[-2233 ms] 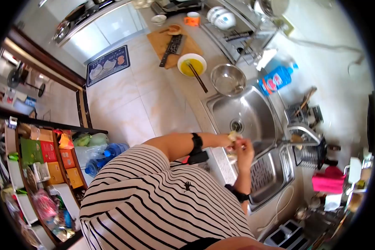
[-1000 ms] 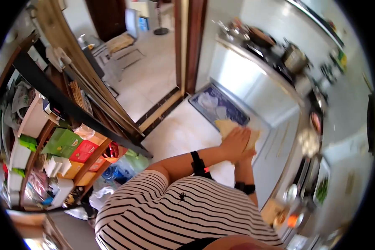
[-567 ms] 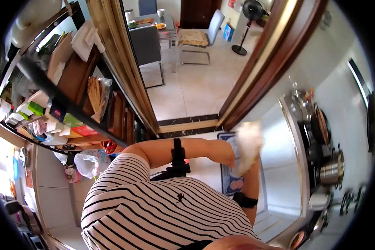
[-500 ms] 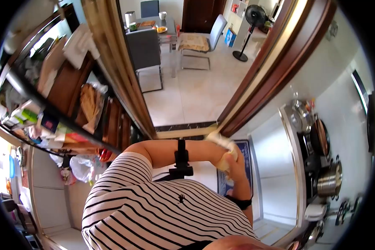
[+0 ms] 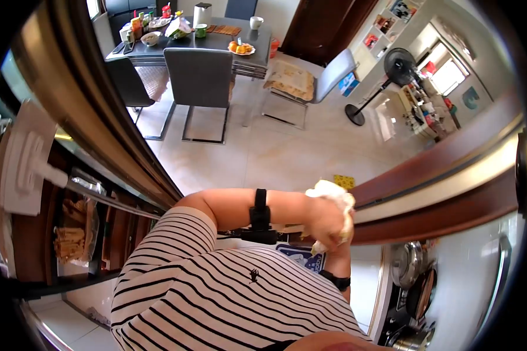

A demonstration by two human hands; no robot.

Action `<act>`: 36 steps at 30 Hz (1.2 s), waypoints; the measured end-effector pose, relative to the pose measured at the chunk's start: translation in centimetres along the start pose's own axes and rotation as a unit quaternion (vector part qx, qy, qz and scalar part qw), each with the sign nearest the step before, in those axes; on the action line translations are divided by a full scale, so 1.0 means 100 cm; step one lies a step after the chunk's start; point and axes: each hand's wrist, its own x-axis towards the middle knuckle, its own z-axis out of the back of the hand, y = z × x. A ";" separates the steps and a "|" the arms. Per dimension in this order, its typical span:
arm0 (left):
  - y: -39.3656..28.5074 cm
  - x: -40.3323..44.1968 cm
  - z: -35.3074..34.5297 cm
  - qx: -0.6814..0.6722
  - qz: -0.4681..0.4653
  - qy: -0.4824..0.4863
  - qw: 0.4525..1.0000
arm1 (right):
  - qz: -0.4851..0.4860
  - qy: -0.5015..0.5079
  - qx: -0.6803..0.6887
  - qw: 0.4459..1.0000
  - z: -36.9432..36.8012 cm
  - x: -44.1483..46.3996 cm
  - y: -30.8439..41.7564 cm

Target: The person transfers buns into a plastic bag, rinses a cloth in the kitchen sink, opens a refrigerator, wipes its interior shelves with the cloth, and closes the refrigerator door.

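A crumpled cream-white cloth with yellowish edges is bunched at my hands, in front of my chest and to the right. My left hand reaches across my body, its fingers curled on the cloth. Just below, my right hand comes up from the right and meets the left at the cloth; its fingers are mostly hidden behind the left hand and the folds. Black straps circle my left forearm and right wrist.
I am at a doorway with a brown door frame close on the right. Shelves and a white flat mop head stand left. Pots line the counter at lower right. Beyond are a dining table, chairs and a fan.
My view has swung up and forward, so more of the dining room shows. The cloth and hands have risen and now overlap the door frame's edge.
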 end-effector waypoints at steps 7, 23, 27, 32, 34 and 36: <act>0.155 -0.008 0.027 0.090 0.055 -0.420 0.902 | 0.006 0.043 0.238 0.970 0.006 0.180 -0.010; 0.302 -0.357 0.032 -0.118 0.551 -0.674 0.478 | -0.286 0.279 0.211 0.892 -0.214 0.557 -0.021; 0.311 -0.452 0.015 -0.258 0.463 -0.745 0.405 | -0.306 0.371 0.174 0.860 -0.295 0.594 -0.079; 0.299 -0.530 0.045 -0.389 0.425 -0.727 0.374 | -0.410 0.448 0.102 0.788 -0.421 0.636 -0.119; 0.296 -0.559 0.047 -0.402 0.439 -0.702 0.392 | -0.427 0.476 0.093 0.763 -0.479 0.638 -0.137; 0.288 -0.578 0.056 -0.367 0.428 -0.745 0.356 | -0.481 0.511 0.088 0.707 -0.527 0.638 -0.157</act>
